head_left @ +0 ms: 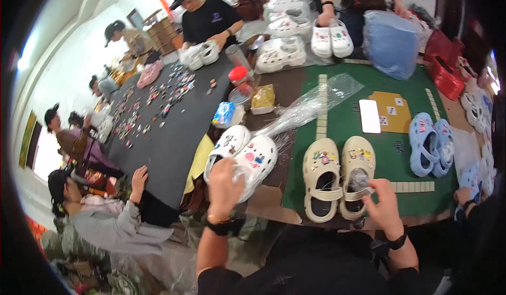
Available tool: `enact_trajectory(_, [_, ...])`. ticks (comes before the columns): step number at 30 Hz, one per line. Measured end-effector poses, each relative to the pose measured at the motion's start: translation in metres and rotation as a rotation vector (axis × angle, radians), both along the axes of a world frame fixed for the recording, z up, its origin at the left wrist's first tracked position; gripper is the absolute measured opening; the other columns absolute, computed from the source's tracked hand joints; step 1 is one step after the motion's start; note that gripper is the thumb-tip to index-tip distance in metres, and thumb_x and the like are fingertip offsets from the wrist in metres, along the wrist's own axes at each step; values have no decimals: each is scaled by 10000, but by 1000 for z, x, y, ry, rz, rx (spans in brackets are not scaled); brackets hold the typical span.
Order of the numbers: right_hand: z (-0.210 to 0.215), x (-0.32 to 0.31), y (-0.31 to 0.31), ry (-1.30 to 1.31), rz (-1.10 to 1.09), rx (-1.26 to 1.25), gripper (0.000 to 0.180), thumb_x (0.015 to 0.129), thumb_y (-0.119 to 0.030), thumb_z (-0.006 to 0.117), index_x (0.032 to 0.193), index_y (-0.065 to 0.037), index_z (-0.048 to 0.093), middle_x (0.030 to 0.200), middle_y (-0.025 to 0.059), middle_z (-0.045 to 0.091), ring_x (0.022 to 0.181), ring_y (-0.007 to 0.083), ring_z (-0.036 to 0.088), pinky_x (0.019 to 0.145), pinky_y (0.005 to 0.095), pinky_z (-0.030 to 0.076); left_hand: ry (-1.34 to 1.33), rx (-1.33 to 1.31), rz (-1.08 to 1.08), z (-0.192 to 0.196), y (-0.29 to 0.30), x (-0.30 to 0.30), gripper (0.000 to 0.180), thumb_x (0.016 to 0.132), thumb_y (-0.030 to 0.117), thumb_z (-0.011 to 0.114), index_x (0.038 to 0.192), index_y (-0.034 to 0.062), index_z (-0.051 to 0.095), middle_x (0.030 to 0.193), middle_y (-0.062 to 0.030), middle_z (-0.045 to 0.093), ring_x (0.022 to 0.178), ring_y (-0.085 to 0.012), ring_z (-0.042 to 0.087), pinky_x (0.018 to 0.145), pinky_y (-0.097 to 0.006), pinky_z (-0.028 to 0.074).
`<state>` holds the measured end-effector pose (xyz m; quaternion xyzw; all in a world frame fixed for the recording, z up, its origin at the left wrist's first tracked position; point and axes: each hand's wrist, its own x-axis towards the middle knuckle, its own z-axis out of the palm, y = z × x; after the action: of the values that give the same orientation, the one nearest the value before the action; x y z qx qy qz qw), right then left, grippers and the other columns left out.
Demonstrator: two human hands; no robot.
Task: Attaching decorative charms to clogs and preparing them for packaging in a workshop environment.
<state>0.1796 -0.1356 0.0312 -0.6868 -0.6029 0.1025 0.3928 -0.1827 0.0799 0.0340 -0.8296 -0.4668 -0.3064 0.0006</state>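
A pair of white clogs [258, 157] with colourful charms rests at the near table edge. My left hand [223, 185] is curled over their heel end, its fingertips partly hidden inside. To the right stands a pair of beige clogs [322, 158], also with charms on the toes, side by side on the green mat. Crumpled clear plastic [359, 181] fills the opening of the right beige clog. My right hand [385, 205] is at that clog's heel strap, thumb and forefinger pinched at the plastic.
A white phone-like slab [370, 117], blue clogs [423, 144] and a clear plastic bag [332, 97] lie on the green mat [295, 184]. A red-lidded jar [239, 75] stands beyond. Many small charms [168, 92] cover the dark table [163, 142]. Several co-workers sit or stand around.
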Motion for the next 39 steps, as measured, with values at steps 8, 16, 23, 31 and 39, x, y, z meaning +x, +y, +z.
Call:
enact_trajectory(8, [-8,-34,29,-482,212,-156,603,774,-294,721,1319,-151,506,784,52,634,779,256,616,801,429,380,202,-374,166,-47,39,-96,554,704,355,743,1089,-30,637,950,-230,676,901,-402,640,804,-457,498])
enact_trajectory(16, [-34,-44,56,-479,275,-180,145,801,-228,643,915,-141,623,678,47,612,679,256,644,657,410,411,284,-394,244,-65,58,-80,424,707,357,745,932,9,656,836,-211,678,804,-393,656,688,-459,520])
enact_trajectory(23, [31,28,50,-395,89,35,90,752,-159,646,834,-185,676,723,48,632,752,283,620,754,427,406,421,-427,221,-72,75,-87,438,682,400,762,883,20,678,808,-207,685,766,-388,669,664,-469,531])
enact_trajectory(31, [128,165,13,-660,-241,399,129,740,-58,656,843,-134,670,782,46,651,821,260,605,881,396,389,189,-283,64,-94,88,-97,299,707,251,717,780,-31,652,686,-232,628,672,-399,630,568,-443,471])
enact_trajectory(39, [66,287,-20,-758,-671,-88,221,783,-65,591,976,-127,679,891,85,658,933,307,610,885,447,401,203,-341,134,-86,80,-86,225,708,206,691,762,-10,656,701,-211,626,677,-401,618,590,-454,461])
